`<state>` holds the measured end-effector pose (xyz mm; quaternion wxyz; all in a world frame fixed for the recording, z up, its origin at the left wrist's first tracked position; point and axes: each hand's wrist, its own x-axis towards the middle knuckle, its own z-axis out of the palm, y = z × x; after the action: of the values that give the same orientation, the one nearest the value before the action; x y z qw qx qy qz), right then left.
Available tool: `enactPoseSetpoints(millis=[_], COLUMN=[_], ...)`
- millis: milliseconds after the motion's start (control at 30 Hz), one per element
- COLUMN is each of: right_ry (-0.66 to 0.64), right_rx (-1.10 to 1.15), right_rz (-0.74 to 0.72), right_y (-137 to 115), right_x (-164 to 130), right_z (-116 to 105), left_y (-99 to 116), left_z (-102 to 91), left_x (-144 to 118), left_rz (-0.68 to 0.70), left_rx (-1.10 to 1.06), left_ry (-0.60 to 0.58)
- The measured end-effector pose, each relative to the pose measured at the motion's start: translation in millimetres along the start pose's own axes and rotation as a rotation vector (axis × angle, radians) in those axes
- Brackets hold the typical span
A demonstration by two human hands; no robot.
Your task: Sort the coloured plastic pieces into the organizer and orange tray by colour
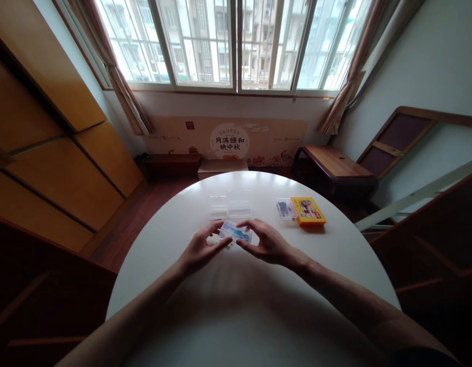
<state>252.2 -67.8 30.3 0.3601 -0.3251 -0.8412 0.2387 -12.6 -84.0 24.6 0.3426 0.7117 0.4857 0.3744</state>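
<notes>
Left grip (200,250) and right grip (268,241) nearly meet, fingers (253,224) curled (both forearms (337,288) bare).

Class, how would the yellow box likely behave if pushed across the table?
The yellow box probably keeps its shape: its edges look straight. Lying broad and low, it seems unlikely to tip. The table looks shiny, so sliding seems likely.

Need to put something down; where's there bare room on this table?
The white table looks bare left of the left hand, between the forearms, and between the right forearm and the yellow box. It is crowded around the clear case showing blue between the hands, with small bits nearby and clear containers beyond.
</notes>
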Motion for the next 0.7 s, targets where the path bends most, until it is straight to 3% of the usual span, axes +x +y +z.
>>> enactPoseSetpoints(millis=[167, 333, 500, 700], right_ry=[0.011, -0.055, -0.143, -0.114], right_rx=[-0.037, -0.227, -0.422, -0.4], right_rz=[0.006, -0.059, -0.154, -0.133], right_y=[-6.1, -16.1, -20.9, -18.7], right_x=[16.1, 27.8, 40.4, 48.7], right_z=[23.2, 34.9, 47.2, 51.7], left_y=[-15.0, -23.3, -23.2, -23.4], left_z=[-15.1, -23.7, -29.9, -35.6], left_x=[-3.8, -5.2, -7.3, -10.2], left_rz=[-0.036, -0.112, -0.109, -0.066], left_rx=[-0.054, -0.182, -0.17, -0.143], left_ry=[0.109, 0.114, 0.139, 0.129])
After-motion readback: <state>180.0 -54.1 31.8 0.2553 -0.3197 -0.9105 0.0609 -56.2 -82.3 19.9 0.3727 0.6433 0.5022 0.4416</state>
